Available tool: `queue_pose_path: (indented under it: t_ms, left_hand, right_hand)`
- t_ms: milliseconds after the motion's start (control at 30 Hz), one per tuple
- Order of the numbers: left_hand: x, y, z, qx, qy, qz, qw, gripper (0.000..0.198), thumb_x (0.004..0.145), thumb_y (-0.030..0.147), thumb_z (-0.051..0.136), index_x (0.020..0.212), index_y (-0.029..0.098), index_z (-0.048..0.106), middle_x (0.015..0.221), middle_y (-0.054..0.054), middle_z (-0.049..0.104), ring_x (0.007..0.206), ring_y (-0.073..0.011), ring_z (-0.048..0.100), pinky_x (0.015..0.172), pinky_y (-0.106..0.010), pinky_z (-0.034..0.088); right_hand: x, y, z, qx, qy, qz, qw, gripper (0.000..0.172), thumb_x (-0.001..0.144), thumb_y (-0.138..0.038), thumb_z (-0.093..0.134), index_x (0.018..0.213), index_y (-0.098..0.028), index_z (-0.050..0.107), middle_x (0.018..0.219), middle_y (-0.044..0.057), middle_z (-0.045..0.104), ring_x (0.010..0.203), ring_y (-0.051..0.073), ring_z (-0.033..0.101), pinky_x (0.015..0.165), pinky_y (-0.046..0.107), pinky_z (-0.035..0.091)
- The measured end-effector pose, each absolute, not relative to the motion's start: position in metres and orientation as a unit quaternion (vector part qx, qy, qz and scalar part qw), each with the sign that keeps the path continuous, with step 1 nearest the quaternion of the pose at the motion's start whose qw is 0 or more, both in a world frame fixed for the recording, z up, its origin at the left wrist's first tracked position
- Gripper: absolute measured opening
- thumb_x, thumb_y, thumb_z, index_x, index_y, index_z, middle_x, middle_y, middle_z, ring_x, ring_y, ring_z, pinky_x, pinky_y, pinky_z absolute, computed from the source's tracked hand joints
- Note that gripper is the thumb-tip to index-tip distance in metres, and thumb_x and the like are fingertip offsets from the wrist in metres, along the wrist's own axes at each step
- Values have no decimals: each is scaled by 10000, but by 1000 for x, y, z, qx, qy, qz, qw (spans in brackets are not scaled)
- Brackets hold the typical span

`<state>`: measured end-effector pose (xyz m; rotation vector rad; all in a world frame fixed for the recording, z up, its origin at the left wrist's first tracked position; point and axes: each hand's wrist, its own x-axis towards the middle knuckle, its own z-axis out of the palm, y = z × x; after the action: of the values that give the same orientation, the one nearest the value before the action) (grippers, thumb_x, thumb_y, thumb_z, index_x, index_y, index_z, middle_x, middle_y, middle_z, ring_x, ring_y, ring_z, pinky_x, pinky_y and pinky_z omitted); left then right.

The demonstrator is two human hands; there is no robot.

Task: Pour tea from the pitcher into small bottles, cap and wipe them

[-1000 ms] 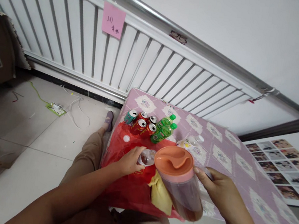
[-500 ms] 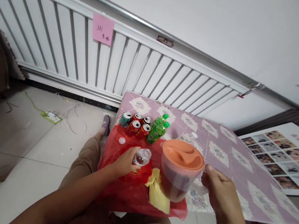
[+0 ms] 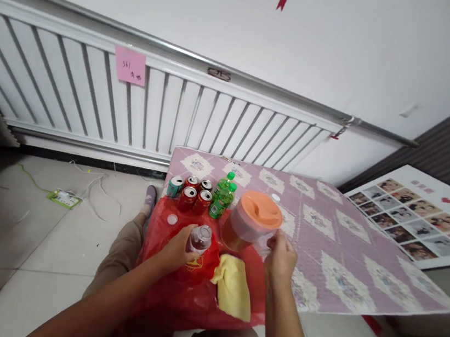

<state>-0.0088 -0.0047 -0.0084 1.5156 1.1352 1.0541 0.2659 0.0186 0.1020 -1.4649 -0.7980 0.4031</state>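
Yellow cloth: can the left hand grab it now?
Probably not yet: the left hand is busy gripping a small bottle. The yellow cloth lies uncovered right beside it, though.

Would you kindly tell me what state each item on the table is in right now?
pitcher: lid on, brown liquid inside, handle gripped by right hand.
small bottle: upright, uncapped, held by left hand.
white cap: lying loose.
green bottles: upright, capped.
cans: upright.
yellow cloth: crumpled.

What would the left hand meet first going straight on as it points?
Past the small clear bottle it grips, the left hand would probably meet the clear orange-lidded plastic pitcher; the green plastic bottles stand close beside, depth unclear.
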Motion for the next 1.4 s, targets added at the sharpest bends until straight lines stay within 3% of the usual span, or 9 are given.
queue_pose_path:
  t_ms: [467,633,767,867,933,1033,1100,1233,1400]
  left_hand:
    - [-8,-6,-8,639,466,423,443,828,692,79,821,1455,165,512,1496,-179,623,1403,-341,598,1260,-540,413]
    - [-8,-7,-10,630,489,416,437,912,697,109,835,1529,158,464,1591,-208,548,1488,-362,536,1296,-568,378]
    - [-6,-9,-7,623,497,407,446,987,709,113,821,1596,146,390,1654,-220,482,1544,-358,482,1323,-568,351]
    - [-4,-13,-8,619,495,407,454,1006,736,128,801,1629,144,340,1665,-219,472,1561,-355,464,1329,-569,346]
    - [-7,-15,-10,628,492,406,446,1027,738,142,800,1643,130,316,1685,-234,438,1581,-366,432,1333,-578,337]
    - [-26,-11,-11,664,487,396,407,976,741,159,789,1622,121,371,1697,-236,419,1593,-377,408,1328,-584,342]
    - [-46,-1,-8,678,503,397,360,811,785,150,729,1558,163,482,1621,-193,536,1529,-356,500,1297,-580,394]
    - [-83,34,3,681,584,353,266,477,905,105,568,1367,177,657,1331,-134,743,1275,-286,685,1179,-477,516]
    - [-92,71,4,720,602,237,251,419,829,111,694,1243,157,732,1269,-178,737,1247,-345,674,1141,-477,509]
  right_hand:
    - [256,11,43,-665,-323,205,641,497,787,-699,641,600,-260,501,555,-62,479,612,152,428,608,311,382]
    - [264,4,45,-670,-342,236,615,493,759,-710,674,662,-235,583,630,-35,559,671,175,507,660,327,433]
    - [266,-3,46,-668,-337,235,620,556,693,-713,723,908,-202,678,875,20,688,881,230,634,807,362,507]
    - [265,-15,49,-664,-296,211,653,669,734,-715,691,1179,-223,608,1169,55,677,1130,251,646,916,382,522]
    - [265,-28,54,-654,-260,203,682,651,783,-669,699,1260,-248,562,1252,60,655,1206,240,638,926,375,526]
    - [268,-56,60,-605,-208,214,738,546,776,-547,805,1198,-269,597,1157,21,683,1071,192,682,851,323,542]
    - [270,-78,58,-600,-209,237,735,492,746,-513,857,1106,-251,646,1035,-3,704,900,161,682,791,301,553]
    - [265,-119,39,-651,-207,296,668,534,664,-577,895,1001,-204,712,822,-6,730,775,164,674,733,285,567]
    - [233,-146,25,-697,-297,354,548,551,685,-692,845,942,-211,763,786,35,773,795,244,727,749,346,602]
